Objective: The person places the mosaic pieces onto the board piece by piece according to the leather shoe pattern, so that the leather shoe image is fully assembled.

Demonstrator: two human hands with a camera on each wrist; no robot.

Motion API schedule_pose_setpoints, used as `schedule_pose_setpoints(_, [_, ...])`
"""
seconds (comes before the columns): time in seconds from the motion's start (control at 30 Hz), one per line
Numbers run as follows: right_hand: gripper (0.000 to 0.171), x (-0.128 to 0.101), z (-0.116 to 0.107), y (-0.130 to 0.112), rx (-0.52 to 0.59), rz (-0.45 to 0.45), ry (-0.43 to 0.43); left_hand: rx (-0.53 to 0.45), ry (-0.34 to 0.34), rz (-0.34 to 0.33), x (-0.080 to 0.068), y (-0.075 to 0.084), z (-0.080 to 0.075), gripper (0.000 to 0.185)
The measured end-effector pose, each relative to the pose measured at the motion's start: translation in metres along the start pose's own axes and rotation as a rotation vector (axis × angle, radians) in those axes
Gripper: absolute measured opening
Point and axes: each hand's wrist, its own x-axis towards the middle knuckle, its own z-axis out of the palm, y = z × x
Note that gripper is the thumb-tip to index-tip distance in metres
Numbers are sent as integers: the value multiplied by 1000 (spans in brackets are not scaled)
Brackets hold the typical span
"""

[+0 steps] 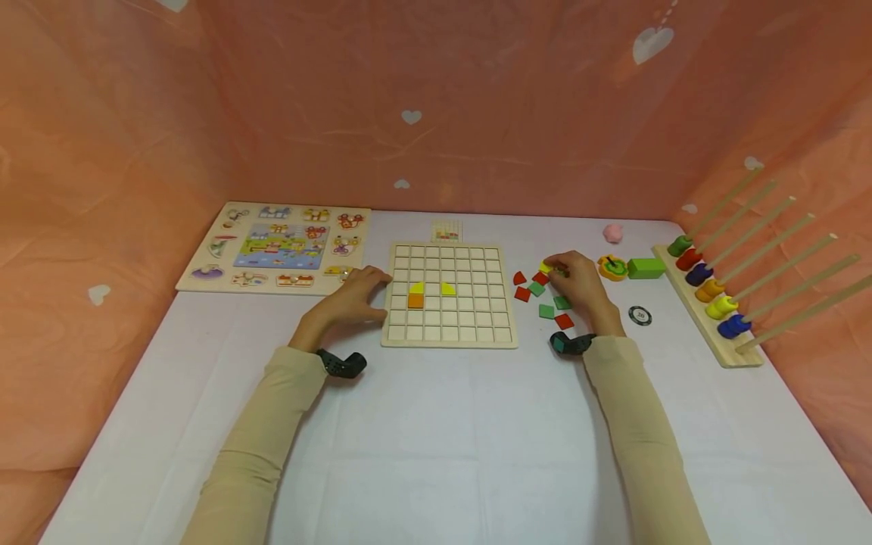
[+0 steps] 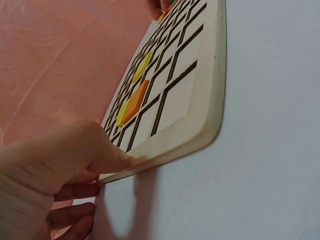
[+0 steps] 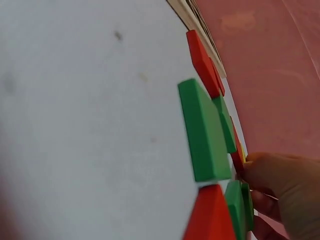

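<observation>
A wooden grid board (image 1: 450, 333) lies in the middle of the white table. In its cells sit an orange square tile (image 1: 415, 300) and two yellow pieces (image 1: 447, 288). My left hand (image 1: 364, 291) rests on the board's left edge. In the left wrist view the thumb of that hand (image 2: 95, 192) presses the rim of the board (image 2: 200, 100), beside the orange tile (image 2: 136, 102). My right hand (image 1: 565, 276) hovers over loose red and green tiles (image 1: 546, 310), and its fingertips pinch a yellow tile (image 1: 546, 267). The right wrist view shows a green tile (image 3: 202, 132), a red tile (image 3: 202, 62) and the right hand (image 3: 280, 180).
A picture peg puzzle (image 1: 275, 246) lies at the back left. To the right are a ring rack with long sticks (image 1: 715, 303), a green block (image 1: 646, 267), a yellow round toy (image 1: 611, 266), a pink lump (image 1: 614, 232) and a black chip (image 1: 639, 315). Pink cloth walls surround the table.
</observation>
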Motion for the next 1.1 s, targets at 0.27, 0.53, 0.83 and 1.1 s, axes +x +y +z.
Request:
schedule_pose_setpoints(0.27, [29, 0, 1, -2, -26, -9, 6, -4, -6, -7, -1, 0, -1, 64])
schedule_pose_setpoints(0.53, [29, 0, 5, -20, 121, 0, 123, -8, -20, -26, 0, 0, 0, 65])
schedule_pose_setpoints(0.83, [21, -4, 34, -74, 313, -300, 162, -3, -15, -30, 0, 0, 0, 65])
schedule_pose_setpoints(1.1, [15, -14, 71, -111, 297, -505, 4, 2, -9, -22, 1, 0, 0, 65])
